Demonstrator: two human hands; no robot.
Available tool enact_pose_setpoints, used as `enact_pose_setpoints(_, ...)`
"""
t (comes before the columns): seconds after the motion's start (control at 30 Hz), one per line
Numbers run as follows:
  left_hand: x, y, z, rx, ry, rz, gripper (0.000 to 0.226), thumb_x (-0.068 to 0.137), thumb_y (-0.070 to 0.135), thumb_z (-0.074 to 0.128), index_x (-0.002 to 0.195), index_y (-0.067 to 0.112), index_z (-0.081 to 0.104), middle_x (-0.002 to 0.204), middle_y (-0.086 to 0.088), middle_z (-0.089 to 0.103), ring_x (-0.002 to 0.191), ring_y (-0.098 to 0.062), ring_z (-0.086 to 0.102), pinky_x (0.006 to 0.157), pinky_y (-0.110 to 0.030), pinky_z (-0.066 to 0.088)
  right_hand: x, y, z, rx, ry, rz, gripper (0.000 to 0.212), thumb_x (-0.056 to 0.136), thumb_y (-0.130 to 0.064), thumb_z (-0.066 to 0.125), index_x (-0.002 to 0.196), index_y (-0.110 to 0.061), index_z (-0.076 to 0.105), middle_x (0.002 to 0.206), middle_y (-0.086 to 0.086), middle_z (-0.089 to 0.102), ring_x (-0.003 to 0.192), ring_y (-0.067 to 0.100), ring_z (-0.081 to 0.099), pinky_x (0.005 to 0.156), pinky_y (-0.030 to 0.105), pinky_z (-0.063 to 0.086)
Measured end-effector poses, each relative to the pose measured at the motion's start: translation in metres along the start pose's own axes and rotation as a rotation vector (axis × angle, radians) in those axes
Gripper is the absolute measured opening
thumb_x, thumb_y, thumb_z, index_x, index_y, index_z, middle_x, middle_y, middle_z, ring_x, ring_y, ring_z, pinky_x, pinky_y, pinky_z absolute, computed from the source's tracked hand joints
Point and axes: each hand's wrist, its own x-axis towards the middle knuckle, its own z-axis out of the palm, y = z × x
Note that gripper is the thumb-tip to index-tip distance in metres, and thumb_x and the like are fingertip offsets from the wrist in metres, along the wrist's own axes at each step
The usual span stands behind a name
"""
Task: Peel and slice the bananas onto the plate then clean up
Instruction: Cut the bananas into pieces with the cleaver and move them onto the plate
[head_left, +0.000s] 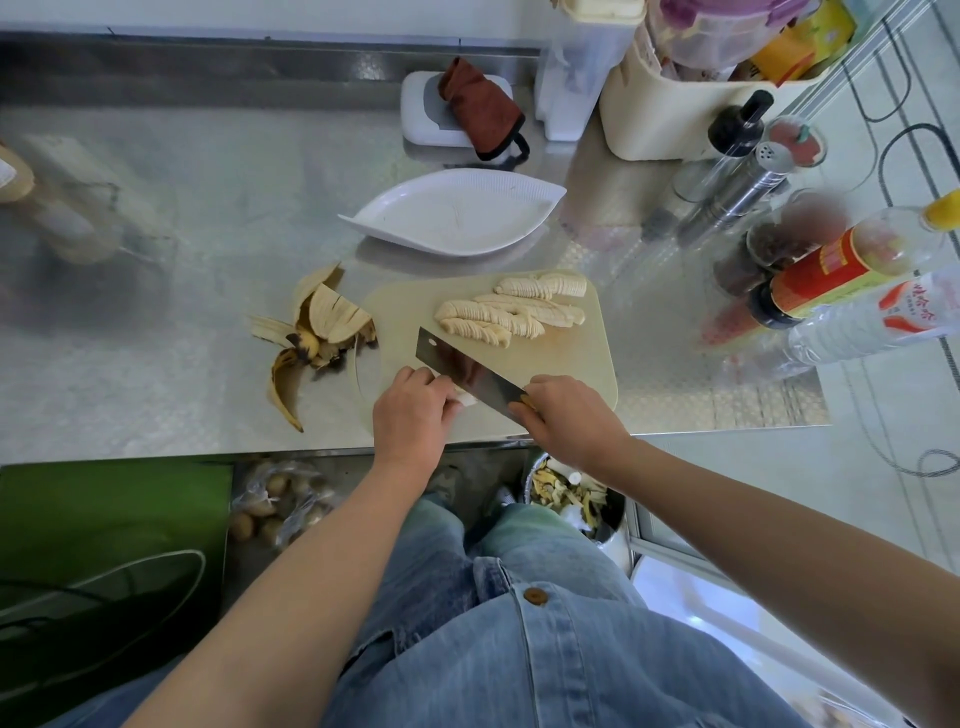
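Brightness: bright and even, cool white.
Glare: hazy sheen on the steel counter (218, 218), strongest at the far left.
Shadows: soft and faint, beneath the plate (452, 213).
Blur: left edge smeared; bottles (831, 270) at right soft.
Distortion: wide-angle bending at the borders.

Back edge of the steel counter (208, 182): a rust-brown cloth (480, 106) slumped over a white box (421, 117). Far right corner, a cream basket (654, 124) stuffed with packets. A steel shaker (748, 187) and a red-labelled bottle (831, 265) crowd the right edge. Below the front edge, a green bag (104, 519) and bagged potatoes (275, 504).
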Motion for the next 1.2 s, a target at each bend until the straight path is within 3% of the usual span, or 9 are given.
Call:
enact_pose_setpoints(0.37, -0.001, -0.003, 0.002, -0.002, 0.011, -0.018, 0.012, 0.076, 0.02, 0.079, 0.082, 0.013, 0.072, 0.082, -0.005, 0.067, 0.08, -0.023, 0.056, 0.056, -0.03, 0.044, -0.001, 0.0, 0.0, -0.005, -0.019, 0.0, 0.028, 0.1, -0.027, 0.043, 0.077, -0.015, 0.051, 0.076, 0.001, 0.047, 0.067, 0.018, 0.046, 0.06, 0.028, 0.031)
enact_pose_setpoints(0.53, -0.002, -0.002, 0.002, -0.016, 0.006, -0.024, 0.012, 0.078, 0.021, 0.078, 0.085, 0.013, 0.072, 0.084, -0.005, 0.067, 0.081, -0.023, 0.056, 0.057, -0.031, 0.045, -0.003, 0.003, 0.008, -0.002, -0.038, 0.026, 0.031, 0.1, -0.027, 0.042, 0.087, -0.007, 0.062, 0.078, 0.001, 0.048, 0.069, 0.018, 0.046, 0.061, 0.028, 0.032)
enact_pose_setpoints(0.7, -0.002, -0.002, 0.001, 0.005, 0.005, -0.018, 0.013, 0.078, 0.022, 0.078, 0.083, 0.013, 0.071, 0.083, -0.005, 0.066, 0.08, -0.022, 0.055, 0.056, -0.031, 0.045, -0.003, 0.004, 0.003, 0.034, 0.021, 0.013, 0.028, 0.099, -0.029, 0.044, 0.076, -0.016, 0.053, 0.075, 0.0, 0.046, 0.066, 0.017, 0.044, 0.06, 0.028, 0.031)
enact_pose_setpoints(0.93, -0.002, -0.003, 0.002, 0.007, -0.001, -0.018, 0.012, 0.08, 0.023, 0.076, 0.085, 0.013, 0.071, 0.085, -0.004, 0.067, 0.083, -0.022, 0.055, 0.058, -0.031, 0.045, -0.003, 0.0, 0.001, 0.008, -0.006, 0.026, 0.028, 0.099, -0.03, 0.043, 0.076, -0.016, 0.049, 0.076, 0.001, 0.048, 0.068, 0.019, 0.046, 0.061, 0.028, 0.031)
enact_pose_setpoints(1.2, -0.001, -0.003, 0.001, 0.014, -0.01, -0.015, 0.012, 0.081, 0.024, 0.075, 0.085, 0.013, 0.071, 0.086, -0.005, 0.067, 0.084, -0.022, 0.055, 0.058, -0.03, 0.044, -0.004, 0.0, 0.0, 0.026, 0.045, 0.009, 0.033, 0.099, -0.031, 0.043, 0.084, -0.009, 0.062, 0.077, 0.001, 0.05, 0.068, 0.018, 0.047, 0.06, 0.027, 0.03)
